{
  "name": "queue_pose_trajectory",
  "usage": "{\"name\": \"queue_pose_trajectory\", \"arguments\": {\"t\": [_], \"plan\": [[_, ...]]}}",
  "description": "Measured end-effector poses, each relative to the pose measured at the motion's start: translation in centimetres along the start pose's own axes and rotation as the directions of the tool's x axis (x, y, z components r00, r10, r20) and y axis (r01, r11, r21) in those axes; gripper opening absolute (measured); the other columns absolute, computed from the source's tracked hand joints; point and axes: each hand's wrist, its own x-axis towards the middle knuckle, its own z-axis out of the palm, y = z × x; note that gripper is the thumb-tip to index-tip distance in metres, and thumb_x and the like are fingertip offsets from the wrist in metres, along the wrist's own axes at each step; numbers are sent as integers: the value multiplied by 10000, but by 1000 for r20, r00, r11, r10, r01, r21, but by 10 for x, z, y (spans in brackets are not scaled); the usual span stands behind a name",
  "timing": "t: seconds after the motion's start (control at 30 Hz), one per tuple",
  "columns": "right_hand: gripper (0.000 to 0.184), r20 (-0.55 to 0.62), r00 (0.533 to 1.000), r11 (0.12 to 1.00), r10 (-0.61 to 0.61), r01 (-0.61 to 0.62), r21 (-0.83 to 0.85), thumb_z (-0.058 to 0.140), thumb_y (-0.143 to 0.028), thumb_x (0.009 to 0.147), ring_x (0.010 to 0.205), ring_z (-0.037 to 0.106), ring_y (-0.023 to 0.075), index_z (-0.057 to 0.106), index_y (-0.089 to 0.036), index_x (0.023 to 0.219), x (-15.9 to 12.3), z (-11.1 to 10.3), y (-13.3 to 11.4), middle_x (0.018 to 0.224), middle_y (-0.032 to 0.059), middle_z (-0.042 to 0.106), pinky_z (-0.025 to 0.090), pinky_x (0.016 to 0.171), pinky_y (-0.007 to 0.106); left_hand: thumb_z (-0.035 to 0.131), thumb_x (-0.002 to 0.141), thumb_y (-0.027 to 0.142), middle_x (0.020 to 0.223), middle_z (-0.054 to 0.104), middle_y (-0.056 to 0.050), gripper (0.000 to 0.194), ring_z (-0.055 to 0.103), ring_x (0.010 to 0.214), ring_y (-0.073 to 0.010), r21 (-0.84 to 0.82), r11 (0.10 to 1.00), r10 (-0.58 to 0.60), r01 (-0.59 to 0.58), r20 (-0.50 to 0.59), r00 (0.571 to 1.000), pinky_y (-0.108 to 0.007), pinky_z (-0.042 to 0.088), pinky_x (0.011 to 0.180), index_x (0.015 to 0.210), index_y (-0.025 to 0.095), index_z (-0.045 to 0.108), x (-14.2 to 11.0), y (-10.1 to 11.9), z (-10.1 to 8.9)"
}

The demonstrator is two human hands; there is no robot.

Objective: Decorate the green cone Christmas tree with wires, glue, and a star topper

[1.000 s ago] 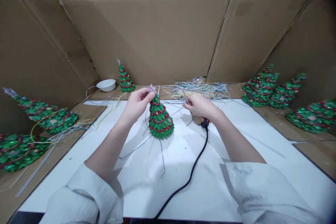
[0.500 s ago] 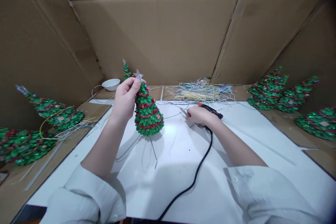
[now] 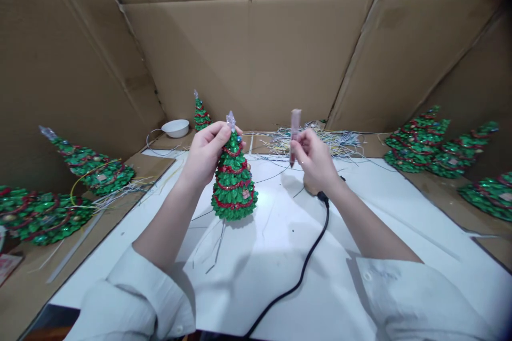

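Pinched near its top by my left hand (image 3: 210,152) is a small green Christmas tree (image 3: 235,189) with red garlands and a clear star (image 3: 231,120). It stands upright, and thin wires (image 3: 218,248) trail from its base toward me. My right hand (image 3: 316,157) is closed on a slim, pinkish, translucent stick with a dark lower tip (image 3: 295,125), held upright to the right of the tree. I cannot make out its exact kind. A black cord (image 3: 306,266) runs from below my right wrist to the table's front edge; the tool at its end is mostly hidden by that hand.
A heap of thin wires (image 3: 340,143) lies along the back. Other trees stand at the left (image 3: 94,170), back (image 3: 201,114) and right (image 3: 418,138). A white bowl (image 3: 176,128) sits at the back left. Cardboard walls (image 3: 304,53) enclose the white tabletop (image 3: 320,298).
My right hand has lifted off the table with the pinkish stick, turning it upright. The tree in my left hand has turned slightly; its star now shows edge-on and its wires have swung.
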Motion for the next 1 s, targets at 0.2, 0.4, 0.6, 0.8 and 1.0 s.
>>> {"name": "queue_pose_trajectory", "arguments": {"t": [0.2, 0.4, 0.6, 0.8, 1.0], "plan": [[150, -126, 927, 821, -353, 372, 433, 558, -265, 892, 784, 677, 129, 417, -229, 859, -27, -3, -41, 922, 16, 622, 555, 702, 282, 678, 770, 449, 812, 691, -51, 281, 654, 764, -179, -2, 1000, 14, -14, 84, 996, -271, 516, 637, 824, 175, 649, 1, -6, 2], [170, -89, 779, 739, -621, 619, 265, 552, -121, 868, 918, 653, 154, 550, -214, 1010, -30, 1, -43, 962, 49, 668, 556, 793, 333, 670, 767, 476, 804, 692, -45, 303, 663, 770, -186, -2, 1000, -9, 10, 138, 990, -296, 525, 692, 832, 181, 640, -1, -5, 5], [204, -72, 736, 707, -673, 669, 228, 552, -87, 859, 937, 648, 155, 577, -195, 1030, -28, 0, -42, 962, 62, 674, 555, 822, 333, 659, 777, 475, 789, 689, -44, 298, 671, 794, -193, -1, 1000, -16, 17, 158, 987, -298, 528, 701, 832, 183, 651, -2, -3, 7], [202, -69, 699, 676, -711, 708, 203, 540, -92, 871, 980, 645, 157, 574, -199, 1039, -28, 1, -44, 956, 53, 680, 551, 849, 330, 648, 770, 511, 779, 687, -48, 337, 672, 842, -216, 43, 999, -24, 18, 146, 989, -321, 538, 729, 858, 186, 658, -2, -4, 7], [208, -78, 689, 672, -721, 722, 166, 545, -88, 872, 991, 645, 149, 567, -193, 1050, -29, 2, -44, 968, 61, 677, 549, 859, 312, 669, 766, 483, 783, 686, -46, 311, 674, 808, -204, -10, 1000, -14, 16, 154, 988, -314, 538, 718, 843, 181, 661, -2, -4, 8]]}}
